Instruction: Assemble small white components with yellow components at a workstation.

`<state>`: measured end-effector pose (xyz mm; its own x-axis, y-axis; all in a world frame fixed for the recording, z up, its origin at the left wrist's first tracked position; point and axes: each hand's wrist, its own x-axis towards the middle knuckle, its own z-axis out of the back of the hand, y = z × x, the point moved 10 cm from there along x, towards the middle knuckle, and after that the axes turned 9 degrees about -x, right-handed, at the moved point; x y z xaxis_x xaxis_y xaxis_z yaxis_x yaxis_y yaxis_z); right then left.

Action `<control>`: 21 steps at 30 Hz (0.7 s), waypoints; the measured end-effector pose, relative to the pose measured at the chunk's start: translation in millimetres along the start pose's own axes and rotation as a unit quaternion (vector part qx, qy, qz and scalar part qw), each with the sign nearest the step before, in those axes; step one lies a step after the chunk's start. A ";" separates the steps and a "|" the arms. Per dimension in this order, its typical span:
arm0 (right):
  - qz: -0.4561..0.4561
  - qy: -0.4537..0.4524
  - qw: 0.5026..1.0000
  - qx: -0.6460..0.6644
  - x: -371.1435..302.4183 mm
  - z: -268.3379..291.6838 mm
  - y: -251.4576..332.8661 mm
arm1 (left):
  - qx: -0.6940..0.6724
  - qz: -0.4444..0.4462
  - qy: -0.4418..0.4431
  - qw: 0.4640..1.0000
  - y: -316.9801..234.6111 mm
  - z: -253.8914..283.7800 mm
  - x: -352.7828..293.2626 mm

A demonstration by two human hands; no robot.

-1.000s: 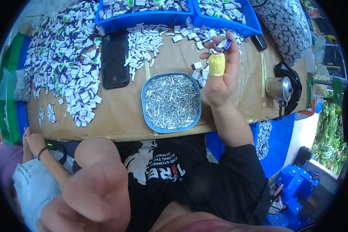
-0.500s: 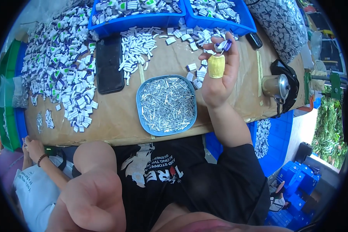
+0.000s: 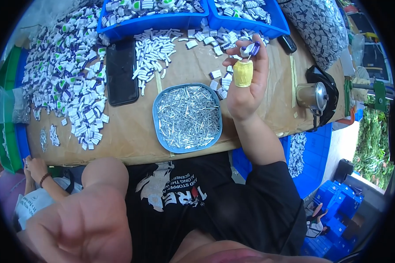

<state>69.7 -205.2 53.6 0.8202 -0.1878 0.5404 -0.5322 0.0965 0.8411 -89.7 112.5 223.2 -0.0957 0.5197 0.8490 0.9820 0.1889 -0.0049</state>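
Note:
My right hand is raised over the right half of the table, its thumb wrapped in yellow tape. Between thumb and fingers it pinches a small white and purple plastic piece; a thin metal pin seems to stick out of it. My left hand is lifted close to the camera at the lower left, palm showing, its fingers running out of sight. In front of me stands a blue tray full of loose metal pins. White curved plastic pieces and small white and purple blocks lie beyond it.
A large heap of white, purple and green pieces covers the left side beside a black phone. Two blue bins stand at the back. On the right are a lidded metal mug and a filled bag. A co-worker's hand shows at left.
My left hand has turned and come lower and nearer the camera, showing more palm. My right hand keeps its pinch on the plastic piece, almost still.

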 end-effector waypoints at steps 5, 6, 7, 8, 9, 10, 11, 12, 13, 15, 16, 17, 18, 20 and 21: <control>-0.002 0.007 1.000 0.024 0.8 -1.9 -2.8 | -0.134 -0.002 -0.059 0.989 8.9 20.6 15.8; 0.004 0.010 1.000 0.020 1.1 -3.3 -2.7 | -0.126 0.013 -0.033 0.991 10.9 16.2 14.6; 0.003 0.012 1.000 0.021 1.2 -3.6 -3.0 | -0.119 0.029 -0.007 0.992 12.5 11.3 12.6; 0.003 0.011 1.000 0.015 1.1 -3.0 -2.2 | -0.112 0.044 0.020 0.993 13.7 5.7 9.9; 0.005 0.010 1.000 0.012 1.9 -4.0 -1.0 | -0.105 0.056 0.048 0.992 14.7 -0.5 8.4; -0.002 0.009 1.000 0.006 1.5 -4.4 -0.8 | -0.098 0.068 0.076 0.990 15.6 -7.7 6.8; 0.000 0.009 1.000 0.010 0.6 -5.9 1.8 | -0.097 0.064 0.079 0.990 12.0 -11.3 5.3; -0.006 0.010 1.000 -0.006 -0.8 -5.1 0.0 | -0.142 0.087 0.038 0.985 16.0 -9.1 -2.1; -0.013 0.012 1.000 -0.017 -1.5 -5.3 -0.8 | -0.184 0.107 0.001 0.977 17.3 -10.3 -7.5; -0.011 0.011 1.000 -0.005 -2.7 -5.6 -1.7 | -0.228 0.126 -0.037 0.965 20.3 -14.3 -13.5; -0.013 0.014 1.000 0.005 -3.0 -5.6 -2.4 | -0.245 0.124 -0.034 0.961 19.6 -18.9 -15.0; -0.016 0.017 1.000 0.014 -2.9 -5.7 -3.0 | -0.262 0.122 -0.030 0.957 19.2 -23.0 -16.4; -0.018 0.017 1.000 0.015 -2.9 -6.5 -3.1 | -0.278 0.120 -0.026 0.953 18.9 -26.2 -16.9; -0.014 0.016 1.000 0.007 -4.3 -6.3 -2.7 | -0.309 0.117 -0.016 0.944 19.0 -31.8 -18.1; -0.009 0.017 1.000 -0.001 -4.0 -6.5 -1.8 | -0.324 0.115 -0.012 0.939 19.6 -35.1 -18.4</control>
<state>68.8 -198.2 50.1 0.8363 -0.1559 0.5257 -0.5169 0.0958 0.8507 -63.0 77.4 226.0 0.1355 0.5037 0.8532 0.8689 -0.4743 0.1420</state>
